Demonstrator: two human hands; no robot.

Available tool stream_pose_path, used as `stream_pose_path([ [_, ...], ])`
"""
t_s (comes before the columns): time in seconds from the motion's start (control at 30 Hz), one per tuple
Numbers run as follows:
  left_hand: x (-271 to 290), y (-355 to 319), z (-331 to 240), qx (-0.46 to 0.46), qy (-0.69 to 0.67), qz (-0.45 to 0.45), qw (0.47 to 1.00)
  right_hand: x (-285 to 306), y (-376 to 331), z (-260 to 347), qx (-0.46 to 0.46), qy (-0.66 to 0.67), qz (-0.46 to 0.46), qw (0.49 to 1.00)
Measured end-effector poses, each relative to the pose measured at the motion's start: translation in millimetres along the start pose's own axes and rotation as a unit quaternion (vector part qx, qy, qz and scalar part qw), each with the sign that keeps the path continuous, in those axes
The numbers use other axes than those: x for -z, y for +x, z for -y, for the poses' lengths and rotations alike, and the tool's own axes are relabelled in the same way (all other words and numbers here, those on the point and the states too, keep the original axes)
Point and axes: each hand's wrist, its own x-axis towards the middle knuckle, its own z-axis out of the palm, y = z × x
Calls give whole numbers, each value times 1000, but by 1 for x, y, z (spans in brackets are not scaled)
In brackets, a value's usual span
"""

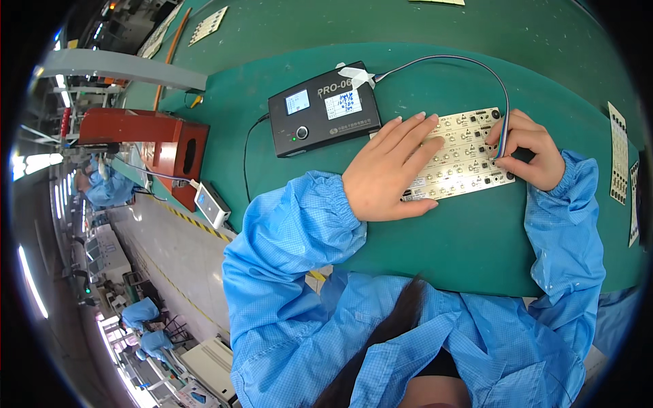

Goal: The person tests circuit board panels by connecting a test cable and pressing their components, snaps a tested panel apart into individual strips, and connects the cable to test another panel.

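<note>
A pale circuit board panel [469,146], set with rows of small components, lies on the green mat. My left hand [391,166] rests flat over its left part, fingers spread and thumb along the lower edge. At the board's right end my right hand [534,149] pinches the end of a multicoloured ribbon cable [504,129] against the board; the cable's tip is hidden by my fingers. That cable arcs back to a black programmer box [323,112] with a small lit screen, a round button and a green light. White tape [356,75] covers the box's cable corner.
Left of the box stand a red-brown metal fixture [146,139] and a small white device [212,205] on a cord. More board panels [617,153] lie at the right edge, and another panel [207,26] is at the far left. People in blue work beyond the aisle.
</note>
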Motion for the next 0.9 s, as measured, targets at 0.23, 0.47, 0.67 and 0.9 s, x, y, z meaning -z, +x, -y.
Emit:
stream_pose_path([
  [0.23,-1,-2,1,0,-1,-1,1000,-1,0,-1,-2,0,2,1000],
  [0.47,-1,-1,2,-1,-2,4,1000,-1,0,-3,-3,-2,4,1000],
  [0.67,-1,-2,3,3,-8,-2,1000,-3,2,-2,-4,1,2,1000],
  [0.9,-2,-2,3,6,-10,0,1000,-3,1,-4,-1,4,0,1000],
])
